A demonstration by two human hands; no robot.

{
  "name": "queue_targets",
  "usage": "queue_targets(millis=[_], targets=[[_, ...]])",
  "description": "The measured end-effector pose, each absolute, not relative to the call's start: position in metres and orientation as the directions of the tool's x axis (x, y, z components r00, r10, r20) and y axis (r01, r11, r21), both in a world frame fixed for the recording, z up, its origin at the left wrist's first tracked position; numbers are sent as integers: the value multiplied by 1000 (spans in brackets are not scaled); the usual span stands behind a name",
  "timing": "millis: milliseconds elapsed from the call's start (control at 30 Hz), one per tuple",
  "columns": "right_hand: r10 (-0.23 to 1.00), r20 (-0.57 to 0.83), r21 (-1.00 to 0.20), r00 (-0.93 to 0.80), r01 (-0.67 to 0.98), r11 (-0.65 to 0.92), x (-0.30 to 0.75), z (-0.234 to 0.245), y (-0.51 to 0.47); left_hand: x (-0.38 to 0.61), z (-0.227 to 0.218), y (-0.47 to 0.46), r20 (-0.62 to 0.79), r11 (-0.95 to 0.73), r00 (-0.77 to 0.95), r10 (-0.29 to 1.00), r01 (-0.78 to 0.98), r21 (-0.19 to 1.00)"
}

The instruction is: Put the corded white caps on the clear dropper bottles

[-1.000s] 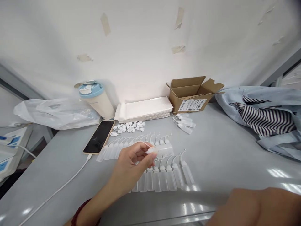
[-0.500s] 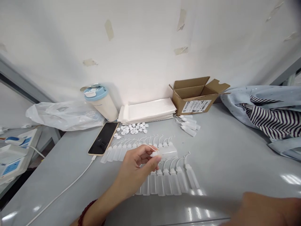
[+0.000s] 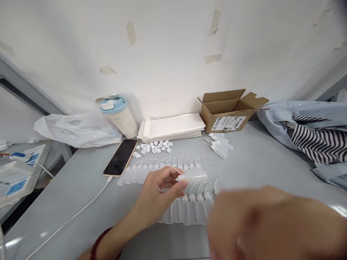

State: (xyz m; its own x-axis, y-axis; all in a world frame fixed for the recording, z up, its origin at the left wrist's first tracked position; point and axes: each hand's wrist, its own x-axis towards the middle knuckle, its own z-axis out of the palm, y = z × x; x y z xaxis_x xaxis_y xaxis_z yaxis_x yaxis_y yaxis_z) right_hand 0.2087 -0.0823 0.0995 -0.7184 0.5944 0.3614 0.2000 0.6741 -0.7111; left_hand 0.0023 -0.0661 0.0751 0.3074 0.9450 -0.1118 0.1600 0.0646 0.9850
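My left hand (image 3: pixel 159 195) pinches a small translucent squeeze bottle (image 3: pixel 196 176) at its neck, thumb and fingers closed. The bottle lies sideways, its white pointed tip toward the left and its body to the right. Behind it stretches a row of similar bottles (image 3: pixel 135 174) with thin curved strips at their necks. A nearer row of bottles (image 3: pixel 185 212) lies below the hand, its right end hidden by my right hand (image 3: pixel 271 224). That hand is large, close to the camera and smeared by motion, so its fingers cannot be made out.
Loose white caps (image 3: pixel 153 147) lie near a phone (image 3: pixel 120 157) on a charging cable. Behind are a tumbler (image 3: pixel 123 119), a plastic bag (image 3: pixel 78 130), a stack of white packets (image 3: pixel 173 127) and an open cardboard box (image 3: pixel 229 115). More bottles (image 3: pixel 220 144) sit before the box; cloth (image 3: pixel 311 133) lies right.
My right hand has come up and leftward from the lower right corner, now covering part of the near row. My left hand keeps its hold on the squeeze bottle. The view has shifted slightly.
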Motion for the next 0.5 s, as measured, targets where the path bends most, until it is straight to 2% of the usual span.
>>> queue_targets(millis=[233, 500], targets=[[702, 426, -663, -571, 331, 672, 207, 57, -48, 3, 67, -64, -111, 71, 324, 939, 132, 989], [664, 520, -582, -538, 346, 736, 205, 31, -49, 4, 59, -60, -131, 83, 293, 947, 173, 981]])
